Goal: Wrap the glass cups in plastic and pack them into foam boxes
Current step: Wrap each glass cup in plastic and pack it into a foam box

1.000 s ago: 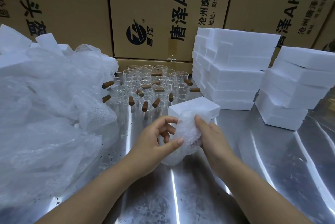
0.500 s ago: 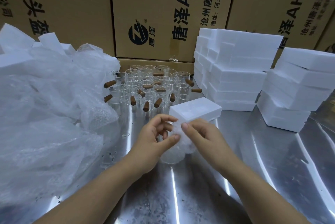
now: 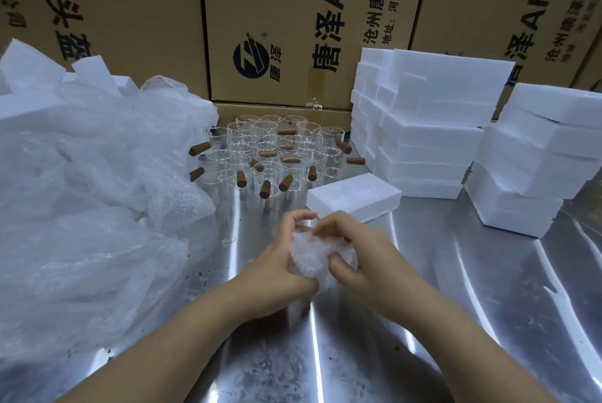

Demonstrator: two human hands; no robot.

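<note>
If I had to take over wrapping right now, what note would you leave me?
Left hand: grips the crumpled clear bubble-wrap bundle.
Right hand: pinches the same bundle's top and side, above the shiny metal table.
Things: unwrapped clear glass cups with brown wooden handles stand behind. One white foam box lies just beyond the hands. White foam box stacks are at right, and a loose clear plastic wrap heap at left.
Done: bundle looks mostly wrapped; contents not visible.
To do: finish it, box it, wrap the other cups.

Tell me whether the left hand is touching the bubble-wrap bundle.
Touching. The head view shows the left hand with thumb and fingers curled round the bubble-wrap bundle.
</note>
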